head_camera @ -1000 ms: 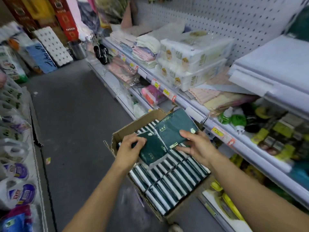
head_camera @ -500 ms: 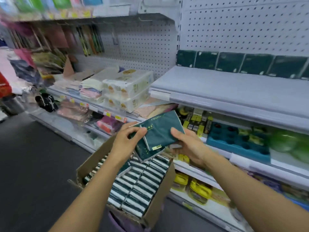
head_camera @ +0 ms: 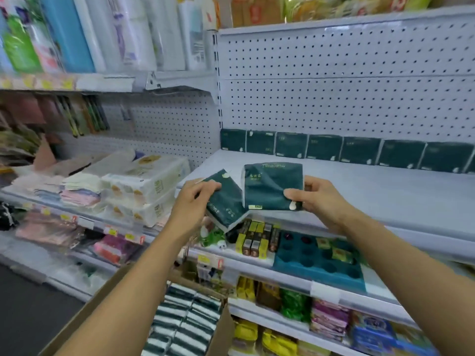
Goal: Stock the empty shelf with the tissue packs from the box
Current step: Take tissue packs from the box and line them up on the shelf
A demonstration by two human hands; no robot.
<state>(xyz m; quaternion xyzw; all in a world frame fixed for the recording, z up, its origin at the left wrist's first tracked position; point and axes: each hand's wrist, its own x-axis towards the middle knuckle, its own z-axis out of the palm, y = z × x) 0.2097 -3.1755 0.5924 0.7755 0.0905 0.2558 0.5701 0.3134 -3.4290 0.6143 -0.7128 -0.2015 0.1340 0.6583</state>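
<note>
Now, hands: both up at the front edge of the shelf (head_camera: 359, 191), one dark green tissue pack in each.
Left hand (head_camera: 191, 201): fingers curled over the top of the left pack (head_camera: 226, 201), which tilts down to the right; white print on its side too blurred to read.
Right hand (head_camera: 317, 196): thumb on the front, fingers behind the right pack (head_camera: 270, 187), held near upright; pale lettering on top and a small label at its bottom edge, unreadable.
Packs: their near corners touch or overlap, cannot tell which.
Shelf back edge: row of packs (head_camera: 347, 150) standing against the pegboard (head_camera: 347, 86).
Box (head_camera: 221, 330): bottom of view, striped pack ends inside.
Price tags (head_camera: 132, 236): yellow, unreadable.
</note>
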